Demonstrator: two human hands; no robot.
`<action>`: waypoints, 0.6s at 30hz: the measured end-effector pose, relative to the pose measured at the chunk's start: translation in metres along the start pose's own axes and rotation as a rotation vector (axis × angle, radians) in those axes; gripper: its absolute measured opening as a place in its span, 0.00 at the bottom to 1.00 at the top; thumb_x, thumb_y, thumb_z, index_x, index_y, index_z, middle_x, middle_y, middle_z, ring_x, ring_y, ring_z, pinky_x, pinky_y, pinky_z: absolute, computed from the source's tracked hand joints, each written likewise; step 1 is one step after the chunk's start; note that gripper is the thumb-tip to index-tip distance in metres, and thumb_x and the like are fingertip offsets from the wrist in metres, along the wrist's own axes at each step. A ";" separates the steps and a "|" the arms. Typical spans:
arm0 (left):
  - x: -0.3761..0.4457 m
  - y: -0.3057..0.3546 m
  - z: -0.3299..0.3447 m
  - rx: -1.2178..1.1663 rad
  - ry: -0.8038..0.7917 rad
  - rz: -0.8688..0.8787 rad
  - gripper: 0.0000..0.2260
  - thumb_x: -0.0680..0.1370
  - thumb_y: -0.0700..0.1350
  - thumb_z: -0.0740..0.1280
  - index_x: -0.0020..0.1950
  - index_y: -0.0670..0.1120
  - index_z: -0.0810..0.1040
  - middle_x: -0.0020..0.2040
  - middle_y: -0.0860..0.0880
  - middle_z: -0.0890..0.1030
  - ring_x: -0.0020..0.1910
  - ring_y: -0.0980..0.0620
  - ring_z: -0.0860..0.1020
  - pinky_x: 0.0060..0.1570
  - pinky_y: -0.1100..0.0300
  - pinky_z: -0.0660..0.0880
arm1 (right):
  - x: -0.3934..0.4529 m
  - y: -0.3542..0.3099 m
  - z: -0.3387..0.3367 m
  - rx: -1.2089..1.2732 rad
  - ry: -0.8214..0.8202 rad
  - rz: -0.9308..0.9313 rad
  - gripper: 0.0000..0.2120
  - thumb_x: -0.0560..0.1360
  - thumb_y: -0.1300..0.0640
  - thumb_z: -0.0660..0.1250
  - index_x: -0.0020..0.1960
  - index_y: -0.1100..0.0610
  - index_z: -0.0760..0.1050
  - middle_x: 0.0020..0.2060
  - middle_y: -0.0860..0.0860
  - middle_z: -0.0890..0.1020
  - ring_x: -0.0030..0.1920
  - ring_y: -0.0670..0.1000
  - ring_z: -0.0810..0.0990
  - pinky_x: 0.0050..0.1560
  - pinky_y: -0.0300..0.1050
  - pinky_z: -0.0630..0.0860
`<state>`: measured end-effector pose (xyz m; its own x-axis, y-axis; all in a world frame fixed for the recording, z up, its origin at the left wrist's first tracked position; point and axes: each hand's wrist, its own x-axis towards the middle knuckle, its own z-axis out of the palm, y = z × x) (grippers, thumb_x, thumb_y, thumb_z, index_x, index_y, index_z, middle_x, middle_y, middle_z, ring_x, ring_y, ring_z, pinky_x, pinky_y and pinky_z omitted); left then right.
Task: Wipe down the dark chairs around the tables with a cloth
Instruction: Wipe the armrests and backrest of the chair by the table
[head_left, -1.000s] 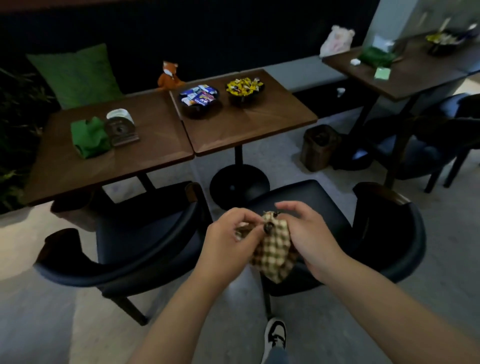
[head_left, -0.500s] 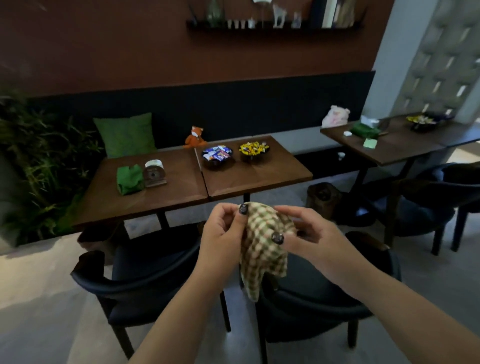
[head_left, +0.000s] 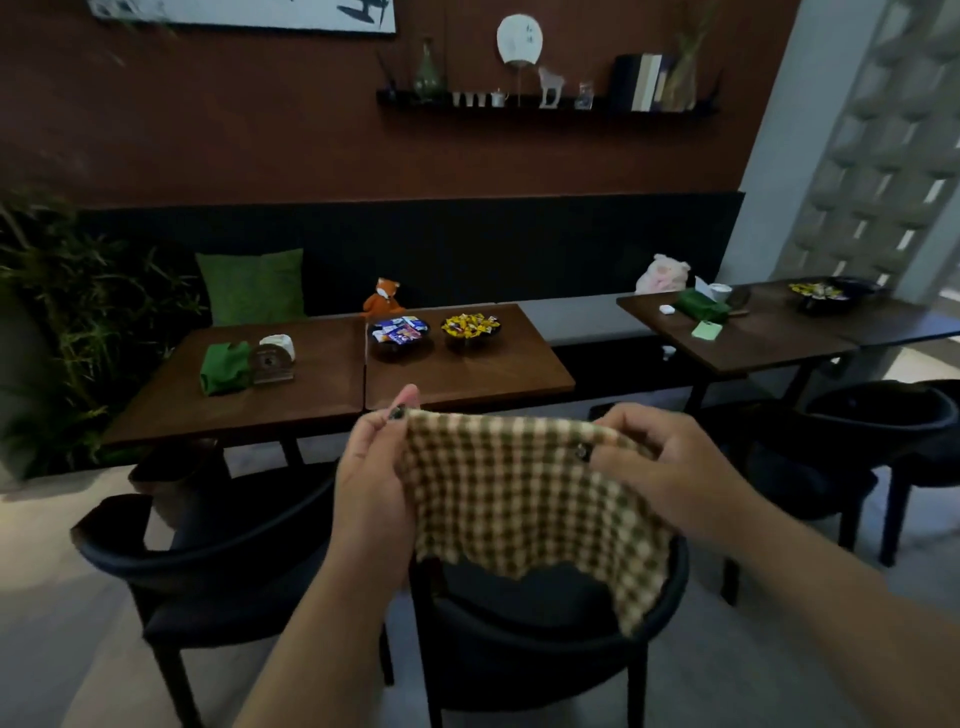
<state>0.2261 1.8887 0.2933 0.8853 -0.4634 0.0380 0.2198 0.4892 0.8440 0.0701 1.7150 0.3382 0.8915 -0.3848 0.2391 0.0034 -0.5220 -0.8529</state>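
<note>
A checked green-and-cream cloth (head_left: 524, 493) hangs spread out in front of me. My left hand (head_left: 371, 483) pinches its upper left corner and my right hand (head_left: 660, 462) pinches its upper right edge. Right below the cloth stands a dark armchair (head_left: 530, 623), its seat partly hidden by the cloth. A second dark armchair (head_left: 208, 561) stands to the left of it. Two more dark chairs (head_left: 883, 415) stand at the right, by the other table.
Two brown tables (head_left: 467, 379) pushed together stand behind the chairs, with two bowls of sweets (head_left: 470, 327), a green napkin (head_left: 223, 364) and a small wooden holder (head_left: 270, 358). Another table (head_left: 769, 338) stands at the right. A dark bench (head_left: 582, 317) runs along the wall; plants (head_left: 57, 322) at the left.
My hands have drawn apart and pulled the bunched cloth out flat. My view has risen from the chairs to the tables and wall.
</note>
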 end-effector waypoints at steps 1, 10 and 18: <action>0.001 0.001 0.001 0.002 -0.017 0.023 0.08 0.83 0.41 0.56 0.50 0.43 0.74 0.59 0.52 0.82 0.53 0.54 0.82 0.44 0.60 0.80 | 0.003 0.003 -0.010 0.044 -0.030 0.062 0.04 0.73 0.61 0.69 0.40 0.57 0.76 0.31 0.46 0.80 0.33 0.44 0.78 0.34 0.34 0.73; 0.025 0.024 0.020 0.469 0.029 0.323 0.11 0.81 0.46 0.63 0.42 0.58 0.79 0.39 0.55 0.83 0.40 0.56 0.78 0.47 0.50 0.76 | 0.040 0.026 -0.055 0.173 0.007 0.195 0.09 0.70 0.61 0.73 0.50 0.55 0.81 0.44 0.50 0.85 0.46 0.47 0.84 0.43 0.40 0.77; 0.029 0.022 0.037 0.365 -0.129 0.130 0.21 0.63 0.50 0.77 0.55 0.52 0.81 0.52 0.48 0.85 0.53 0.50 0.83 0.53 0.52 0.80 | 0.058 0.013 -0.057 0.261 0.042 0.177 0.17 0.62 0.65 0.78 0.49 0.57 0.81 0.44 0.53 0.86 0.46 0.51 0.85 0.44 0.43 0.81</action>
<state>0.2408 1.8585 0.3328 0.8321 -0.5156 0.2042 -0.0709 0.2663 0.9613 0.0959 1.6428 0.3672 0.8690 -0.4865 0.0902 -0.0294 -0.2328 -0.9721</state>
